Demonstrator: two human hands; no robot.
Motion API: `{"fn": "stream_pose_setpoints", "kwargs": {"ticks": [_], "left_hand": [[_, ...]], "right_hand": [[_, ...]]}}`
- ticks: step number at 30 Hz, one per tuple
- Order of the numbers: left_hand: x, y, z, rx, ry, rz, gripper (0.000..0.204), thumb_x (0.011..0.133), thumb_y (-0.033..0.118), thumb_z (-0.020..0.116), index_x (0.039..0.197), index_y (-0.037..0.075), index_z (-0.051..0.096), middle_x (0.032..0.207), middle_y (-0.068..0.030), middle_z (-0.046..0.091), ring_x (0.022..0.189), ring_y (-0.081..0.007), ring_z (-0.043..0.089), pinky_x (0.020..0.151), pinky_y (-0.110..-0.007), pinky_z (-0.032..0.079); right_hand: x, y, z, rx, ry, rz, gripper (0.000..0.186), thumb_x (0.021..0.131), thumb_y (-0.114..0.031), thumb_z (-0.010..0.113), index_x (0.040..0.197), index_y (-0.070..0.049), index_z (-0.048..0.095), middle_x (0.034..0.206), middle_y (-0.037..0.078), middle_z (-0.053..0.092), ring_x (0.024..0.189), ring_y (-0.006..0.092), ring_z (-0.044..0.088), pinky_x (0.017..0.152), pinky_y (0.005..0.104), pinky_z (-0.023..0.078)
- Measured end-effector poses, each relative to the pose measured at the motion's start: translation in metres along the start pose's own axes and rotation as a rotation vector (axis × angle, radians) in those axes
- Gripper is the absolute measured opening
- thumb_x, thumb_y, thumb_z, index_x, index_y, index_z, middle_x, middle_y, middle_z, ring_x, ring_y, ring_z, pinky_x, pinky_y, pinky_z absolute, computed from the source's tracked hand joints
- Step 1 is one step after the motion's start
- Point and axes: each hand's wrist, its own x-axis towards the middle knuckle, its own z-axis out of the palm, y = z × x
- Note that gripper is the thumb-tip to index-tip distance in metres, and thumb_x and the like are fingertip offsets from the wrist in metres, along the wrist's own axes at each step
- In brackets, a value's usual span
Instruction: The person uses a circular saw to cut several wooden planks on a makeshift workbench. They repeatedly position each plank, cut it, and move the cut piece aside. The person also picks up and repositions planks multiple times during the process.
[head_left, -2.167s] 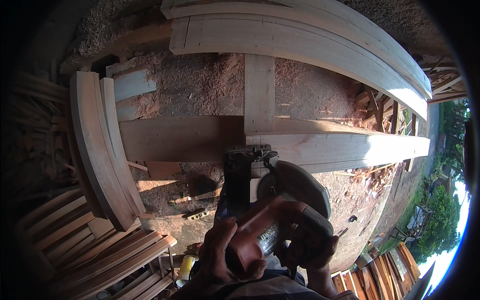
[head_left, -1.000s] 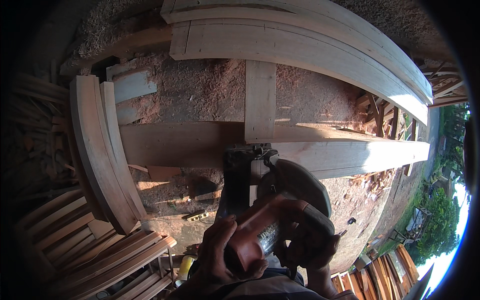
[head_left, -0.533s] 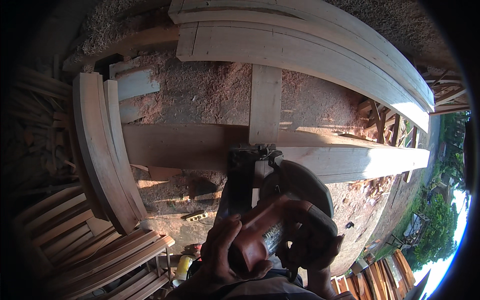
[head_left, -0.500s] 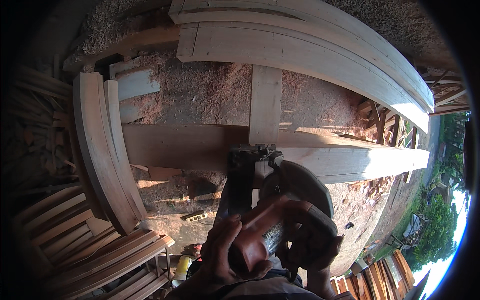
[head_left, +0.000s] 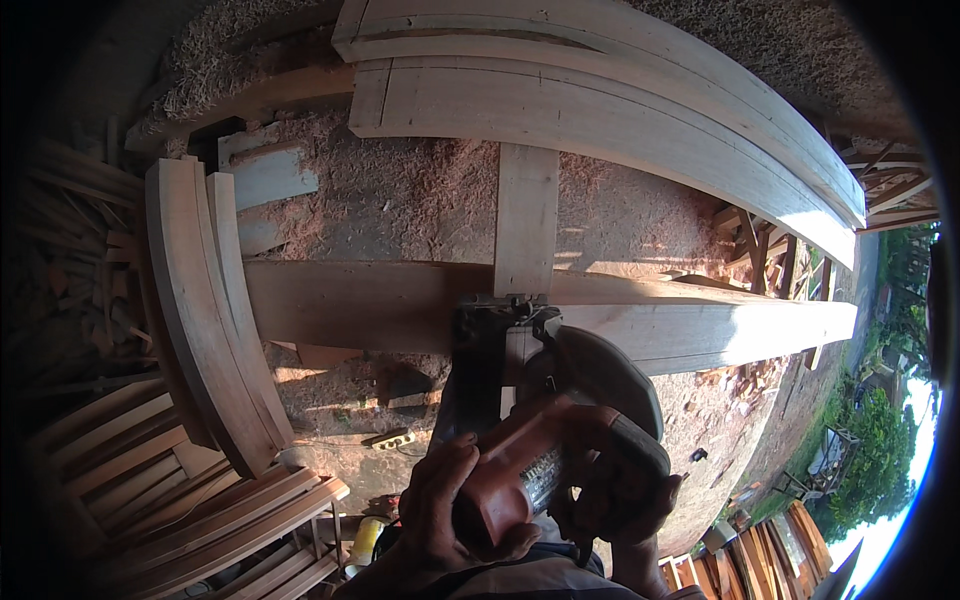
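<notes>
I hold a red circular saw (head_left: 545,420) with both hands. My left hand (head_left: 440,500) wraps the back of its red motor housing. My right hand (head_left: 635,520) grips the handle below the grey blade guard (head_left: 605,375). The saw's base plate (head_left: 500,320) rests on a long horizontal wooden beam (head_left: 350,305), right where a short upright plank (head_left: 527,225) crosses it. The blade itself is hidden under the guard.
Curved wooden frame pieces (head_left: 200,310) lie at the left and wide curved boards (head_left: 620,110) across the top. Sawdust (head_left: 410,190) covers the ground. Slatted timber (head_left: 200,520) is stacked at lower left. Offcuts (head_left: 750,240) and trees (head_left: 880,450) are at the right.
The saw has edged slightly forward along the short plank onto the beam. Both hands keep the same grip.
</notes>
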Motion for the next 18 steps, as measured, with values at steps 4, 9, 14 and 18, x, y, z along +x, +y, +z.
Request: {"fn": "stream_pose_setpoints", "kwargs": {"ticks": [4,9,14,18], "left_hand": [[0.0,-0.002,0.001,-0.001,0.011,0.004,0.095,0.085,0.06,0.076,0.139,-0.012,0.045,0.13,-0.0262,0.056,0.115,-0.0355,0.062,0.097,-0.044,0.054],[0.006,0.0,0.0,-0.003,0.02,-0.018,0.095,0.085,0.061,0.076,0.139,-0.011,0.046,0.13,-0.0255,0.058,0.115,-0.035,0.063,0.097,-0.044,0.054],[0.008,-0.004,0.003,0.017,0.049,0.013,0.095,0.085,0.063,0.074,0.138,-0.012,0.048,0.129,-0.0257,0.058,0.114,-0.0348,0.063,0.095,-0.043,0.055],[0.012,-0.006,0.003,0.014,0.048,0.021,0.095,0.086,0.064,0.073,0.137,-0.012,0.048,0.128,-0.0265,0.059,0.111,-0.0349,0.064,0.092,-0.043,0.057]], "right_hand": [[0.0,0.003,-0.005,0.026,-0.022,0.027,0.126,0.081,-0.099,0.024,0.146,0.006,0.046,0.091,0.011,0.066,0.054,0.0158,0.06,0.044,0.0292,0.048],[0.008,-0.014,0.015,0.061,0.028,0.072,0.138,0.073,-0.101,0.041,0.151,0.012,0.034,0.066,0.003,0.055,0.047,0.011,0.049,0.042,0.0257,0.037],[0.012,-0.018,0.015,0.046,0.011,0.051,0.137,0.074,-0.101,0.039,0.151,0.012,0.034,0.071,0.005,0.057,0.049,0.0122,0.052,0.043,0.0262,0.039],[0.013,-0.005,0.001,0.068,-0.043,-0.037,0.125,0.083,-0.096,0.03,0.145,0.011,0.044,0.088,0.01,0.064,0.053,0.0163,0.058,0.043,0.0303,0.047]]}}
